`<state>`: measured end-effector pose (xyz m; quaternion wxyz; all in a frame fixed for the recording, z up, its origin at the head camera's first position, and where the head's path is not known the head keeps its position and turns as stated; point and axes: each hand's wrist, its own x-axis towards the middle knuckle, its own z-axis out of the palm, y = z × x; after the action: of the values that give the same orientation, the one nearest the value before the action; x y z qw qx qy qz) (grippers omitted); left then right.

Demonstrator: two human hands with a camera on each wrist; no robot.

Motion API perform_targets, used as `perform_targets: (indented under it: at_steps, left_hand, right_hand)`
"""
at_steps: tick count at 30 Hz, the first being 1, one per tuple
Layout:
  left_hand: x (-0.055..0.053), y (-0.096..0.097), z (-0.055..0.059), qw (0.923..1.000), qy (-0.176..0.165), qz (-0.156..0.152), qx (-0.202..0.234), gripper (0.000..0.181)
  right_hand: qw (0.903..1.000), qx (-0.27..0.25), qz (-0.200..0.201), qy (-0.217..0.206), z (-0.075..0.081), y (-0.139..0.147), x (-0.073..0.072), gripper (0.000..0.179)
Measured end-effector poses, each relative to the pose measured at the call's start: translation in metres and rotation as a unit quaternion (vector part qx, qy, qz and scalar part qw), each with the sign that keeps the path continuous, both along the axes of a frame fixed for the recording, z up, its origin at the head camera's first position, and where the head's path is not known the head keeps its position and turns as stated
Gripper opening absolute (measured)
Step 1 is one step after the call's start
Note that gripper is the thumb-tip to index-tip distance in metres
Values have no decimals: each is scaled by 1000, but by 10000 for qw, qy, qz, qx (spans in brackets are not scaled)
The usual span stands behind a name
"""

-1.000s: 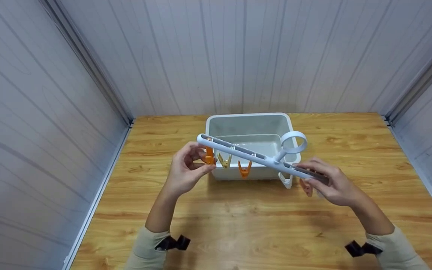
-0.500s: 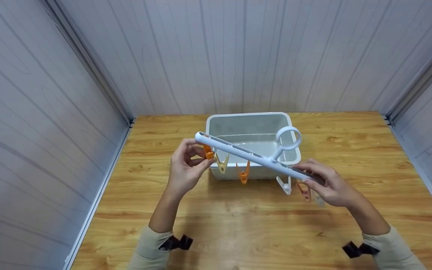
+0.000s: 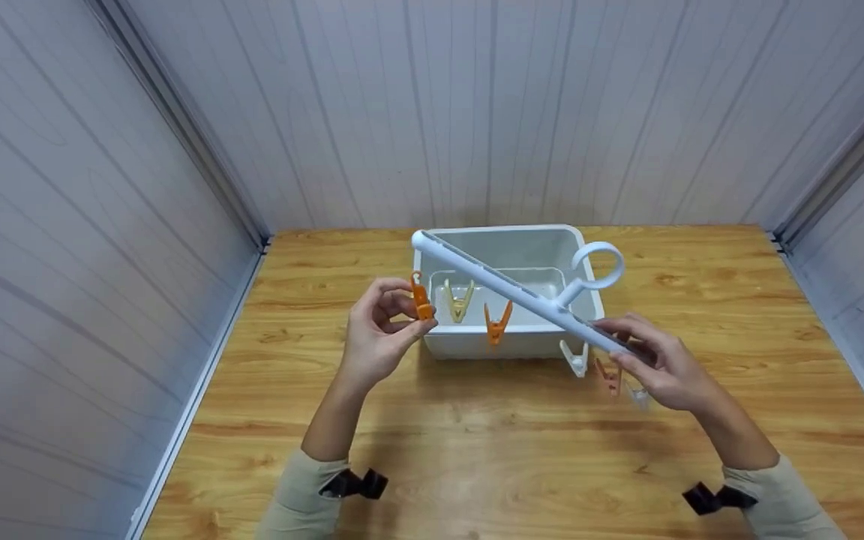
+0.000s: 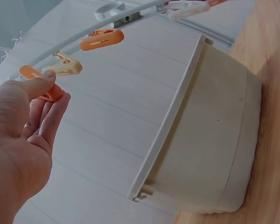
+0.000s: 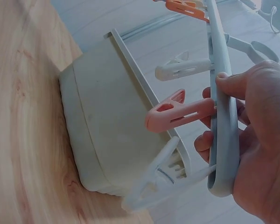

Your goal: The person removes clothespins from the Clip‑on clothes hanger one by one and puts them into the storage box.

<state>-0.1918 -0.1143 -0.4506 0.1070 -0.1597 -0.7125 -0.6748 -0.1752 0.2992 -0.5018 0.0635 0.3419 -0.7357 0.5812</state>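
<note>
My left hand [image 3: 381, 334] pinches an orange clothes peg [image 3: 422, 298] between thumb and fingers. The peg's small hook shows at its top, apart from the bar and below its left end. With my right hand [image 3: 661, 364] I grip the right end of a white clip hanger [image 3: 514, 289], which slants up to the left and has a ring on top. From its bar hang a pale yellow peg [image 3: 458, 300], an orange peg [image 3: 497, 324], a white peg [image 3: 574, 358], a pink peg [image 5: 177, 112] and a translucent peg [image 5: 161, 182] nearest my right hand.
A white plastic tub [image 3: 507, 345] stands on the wooden table [image 3: 492, 450] behind and below the hanger, its open top partly overlapped by the bar. Panelled walls [image 3: 439, 112] enclose the table at the back and sides.
The hanger's left end has risen and shifted right, away from the orange peg in my left hand. That peg's hook, earlier at the bar, now shows free. Both hands stay nearly in place.
</note>
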Motion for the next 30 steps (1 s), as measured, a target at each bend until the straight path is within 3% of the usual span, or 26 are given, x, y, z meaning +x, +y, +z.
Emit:
perform_targets:
  at_steps: [7, 13, 20, 30]
  left_hand:
    - [-6, -2, -1, 9996, -223, 163, -96, 47]
    - [-18, -1, 1, 9993, -175, 74, -322, 45]
    - [-38, 3, 6, 9984, -185, -16, -529, 44]
    - [-73, 18, 8, 9898, -269, -150, -1392, 44]
  right_hand:
    - [9999, -94, 43, 39, 0, 5, -2, 43]
    - [9999, -11, -170, 1, 3, 14, 0, 43]
    - [9985, 111, -489, 222, 6, 27, 1, 44]
    - [9972, -95, -717, 195, 3, 43, 5, 45]
